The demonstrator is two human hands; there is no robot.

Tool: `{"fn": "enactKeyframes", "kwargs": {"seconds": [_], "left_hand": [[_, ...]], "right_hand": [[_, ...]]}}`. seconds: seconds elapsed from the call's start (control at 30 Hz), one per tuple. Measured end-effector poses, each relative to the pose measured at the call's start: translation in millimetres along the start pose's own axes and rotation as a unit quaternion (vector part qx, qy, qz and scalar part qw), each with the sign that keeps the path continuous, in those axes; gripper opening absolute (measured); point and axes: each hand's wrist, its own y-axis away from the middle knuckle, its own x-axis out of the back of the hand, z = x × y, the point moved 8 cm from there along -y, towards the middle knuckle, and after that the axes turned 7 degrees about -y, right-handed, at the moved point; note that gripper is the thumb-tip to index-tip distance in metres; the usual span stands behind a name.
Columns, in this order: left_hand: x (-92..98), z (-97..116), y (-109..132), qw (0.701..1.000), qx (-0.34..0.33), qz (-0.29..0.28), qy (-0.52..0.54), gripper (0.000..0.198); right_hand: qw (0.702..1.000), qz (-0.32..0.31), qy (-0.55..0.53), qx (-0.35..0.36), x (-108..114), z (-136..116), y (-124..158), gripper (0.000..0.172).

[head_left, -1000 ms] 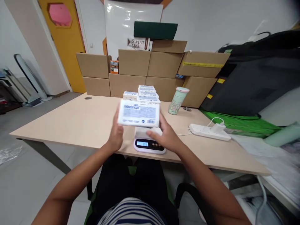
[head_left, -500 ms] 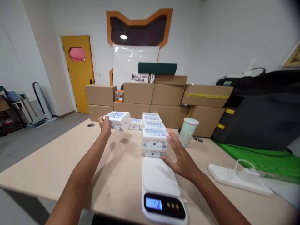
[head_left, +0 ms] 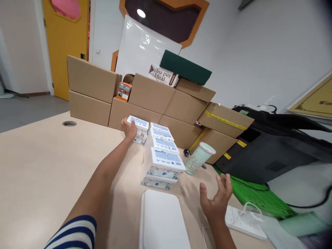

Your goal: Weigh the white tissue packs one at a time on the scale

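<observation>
My left hand (head_left: pixel 130 130) is closed over the near left end of a white rectangular tissue pack with blue print (head_left: pixel 138 128), fingers wrapped onto its side and thumb at its top edge; the pack sits on top of another pack of the same kind, toward the far edge of the pale beige wooden desk (head_left: pixel 38 166), just in front of the brown cardboard boxes (head_left: pixel 145 100). My left arm reaches across the desk, a blue-and-white striped sleeve (head_left: pixel 74 233) showing at the lower edge of the view.

My right hand (head_left: pixel 216 200) is open and holds nothing; fingers spread and slightly curled, palm turned toward the middle of the desk; it hovers above the desk toward its right edge, apart from every object.

A row of further white tissue packs (head_left: pixel 163 152) runs from the held pack toward me, stacked two high at the near end; the nearest stack stands just beyond the white flat kitchen scale (head_left: pixel 162 221), whose platform is bare. A mint-green cylindrical tumbler with a pink lid (head_left: pixel 198 158) stands right of the row, near the right edge; a white power strip (head_left: pixel 242 221) lies at the right edge, beside my right hand. A round cable hole (head_left: pixel 69 123) sits in the desk toward the far left corner.
</observation>
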Motion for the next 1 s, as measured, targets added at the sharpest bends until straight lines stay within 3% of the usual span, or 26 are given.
{"fn": "enactKeyframes", "kwargs": {"seconds": [0.13, 0.27, 0.43, 0.67, 0.83, 1.0], "left_hand": [[-13.7, -0.8, 9.4, 0.995, 0.002, -0.083, -0.049, 0.070], [-10.0, 1.7, 14.1, 0.990, -0.030, -0.110, -0.086, 0.078], [-7.0, 1.1, 12.0, 0.989, -0.045, -0.115, -0.085, 0.073], [-11.0, 2.3, 11.0, 0.993, -0.058, -0.080, -0.059, 0.079], [-13.1, 12.9, 22.9, 0.973, -0.171, -0.094, -0.125, 0.117], [-15.5, 25.1, 37.1, 0.949, -0.257, -0.102, -0.154, 0.122]], "right_hand": [[1.000, 0.008, 0.002, -0.016, 5.2, 3.2, 4.8, 0.076], [0.999, 0.019, 0.000, -0.028, 13.5, 5.9, 8.1, 0.079], [0.999, 0.025, -0.004, -0.029, 18.4, 5.3, 7.7, 0.081], [0.999, 0.027, 0.020, -0.016, 20.7, -13.2, 0.1, 0.076], [0.999, 0.021, 0.032, -0.002, 22.8, -19.3, -1.0, 0.078], [0.999, 0.015, 0.036, 0.005, 23.2, -17.8, 0.4, 0.079]]}}
